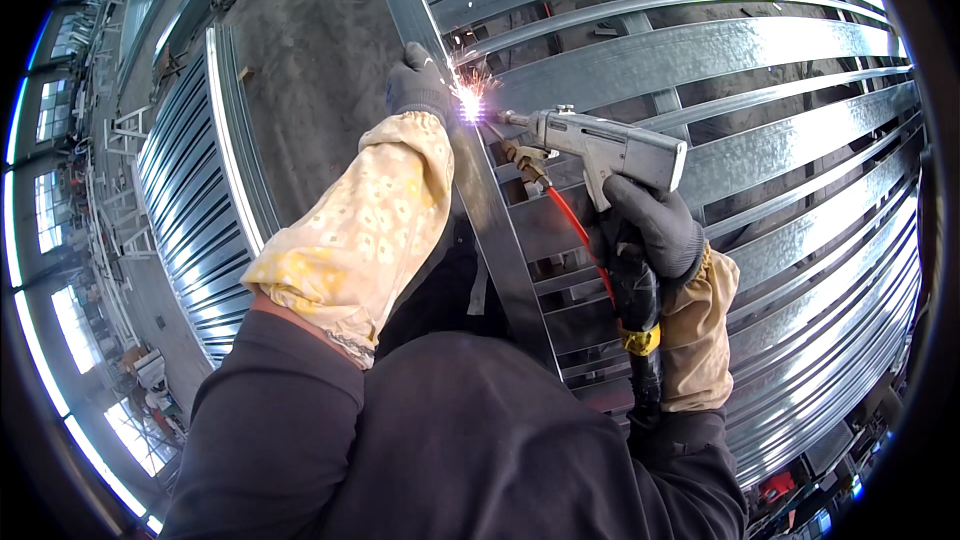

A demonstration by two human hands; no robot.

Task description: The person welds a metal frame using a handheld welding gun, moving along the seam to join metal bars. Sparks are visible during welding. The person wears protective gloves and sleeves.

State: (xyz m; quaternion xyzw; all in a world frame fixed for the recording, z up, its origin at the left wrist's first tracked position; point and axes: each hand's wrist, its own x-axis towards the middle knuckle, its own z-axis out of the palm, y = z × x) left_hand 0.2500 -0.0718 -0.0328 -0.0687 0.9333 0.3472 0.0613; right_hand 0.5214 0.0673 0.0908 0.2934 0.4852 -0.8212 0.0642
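My right hand [655, 225], in a dark grey glove, is wrapped round the grip of a silver welding gun [610, 145]. The gun's nozzle points left at a long galvanized metal rail [500, 240]. Bright violet-white light and orange sparks [468, 100] burst at the rail's edge, hiding the nozzle's tip. A brass fitting with a red hose [570, 220] hangs under the nozzle. My left hand [416, 82], also gloved, is closed on the rail's outer edge just left of the sparks. Its fingertips are partly hidden. Pale patterned sleeve covers [370, 205] wrap my forearms.
Many parallel galvanized slats [730, 50] run right from the rail, with gaps between them. A thick black cable [637, 290] with yellow tape drops from the gun along my right forearm. Another slatted metal panel [185, 190] stands at left, beyond the concrete floor [310, 30].
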